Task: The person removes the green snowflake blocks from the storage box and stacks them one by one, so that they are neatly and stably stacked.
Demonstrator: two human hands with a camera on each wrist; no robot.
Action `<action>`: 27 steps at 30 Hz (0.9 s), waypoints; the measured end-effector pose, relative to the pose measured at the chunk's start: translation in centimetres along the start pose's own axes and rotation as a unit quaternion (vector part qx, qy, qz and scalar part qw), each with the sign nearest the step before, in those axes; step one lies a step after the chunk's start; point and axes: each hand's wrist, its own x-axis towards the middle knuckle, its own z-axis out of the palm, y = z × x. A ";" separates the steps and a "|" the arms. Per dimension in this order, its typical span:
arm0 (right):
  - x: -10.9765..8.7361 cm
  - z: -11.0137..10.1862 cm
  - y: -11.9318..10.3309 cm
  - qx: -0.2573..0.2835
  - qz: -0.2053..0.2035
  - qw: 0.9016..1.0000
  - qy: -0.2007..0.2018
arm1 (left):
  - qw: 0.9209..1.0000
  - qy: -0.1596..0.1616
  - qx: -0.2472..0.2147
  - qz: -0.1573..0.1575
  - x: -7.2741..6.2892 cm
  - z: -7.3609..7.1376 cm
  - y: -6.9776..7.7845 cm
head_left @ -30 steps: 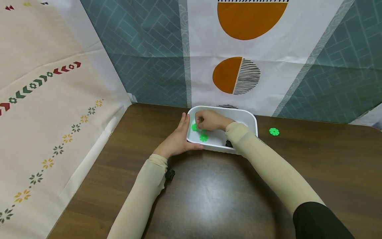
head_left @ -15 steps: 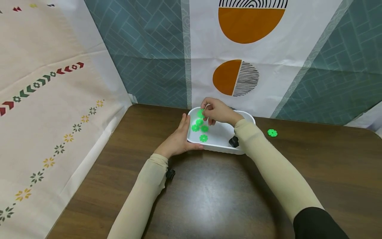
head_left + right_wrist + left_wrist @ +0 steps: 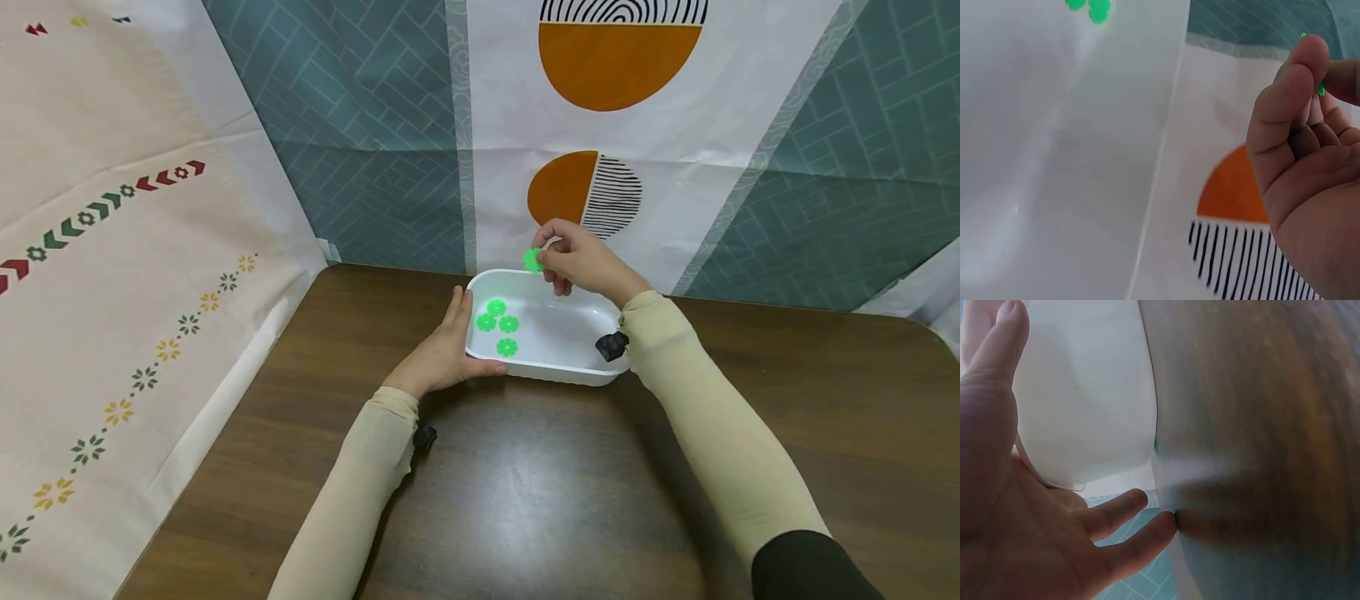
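Note:
My right hand [image 3: 581,260] pinches a bright green notched, flower-shaped disc [image 3: 532,260] between thumb and fingertips, just above the far rim of a white tray [image 3: 558,354]. In the right wrist view only slivers of that disc [image 3: 1320,90] show past the fingertips. Several similar green discs [image 3: 507,324] lie flat in the tray's left part. My left hand [image 3: 442,350] rests against the tray's near left corner, fingers straight along its left end and thumb along the front wall. The left wrist view shows the spread fingers beside the white wall [image 3: 1091,394].
The tray stands on a brown wooden table [image 3: 517,483] near its back edge. Behind it hangs a patterned cloth [image 3: 375,150], and a cream printed cloth [image 3: 150,333] covers the left side. A black wrist camera [image 3: 612,346] on my right arm overlaps the tray's right end.
My right hand has risen out of the tray, moving up and right with a green disc. The loose disc on the table at right is now out of sight, where my sleeve is. My left hand stays put.

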 end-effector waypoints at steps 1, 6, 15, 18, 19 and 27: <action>-0.3 -0.4 0.0 0.001 0.002 1.000 0.007 | 1.000 0.000 0.000 0.002 0.0 0.0 0.0; -1.8 -1.7 0.2 -0.005 0.011 0.999 0.039 | 1.000 0.000 0.003 0.008 0.1 0.1 0.1; -3.9 -3.2 1.0 0.014 0.002 0.997 0.072 | 1.000 0.002 0.005 0.006 0.2 0.2 -0.2; -4.7 -4.0 1.4 0.048 -0.006 0.995 0.092 | 1.000 0.000 0.002 0.006 0.2 0.2 -0.1; -4.9 -4.3 1.5 0.058 -0.007 0.993 0.099 | 1.000 0.000 0.002 0.006 0.1 0.2 -0.1; -7.0 -6.5 2.6 0.097 -0.004 0.985 0.144 | 1.000 -0.001 0.009 0.005 0.1 0.1 -0.1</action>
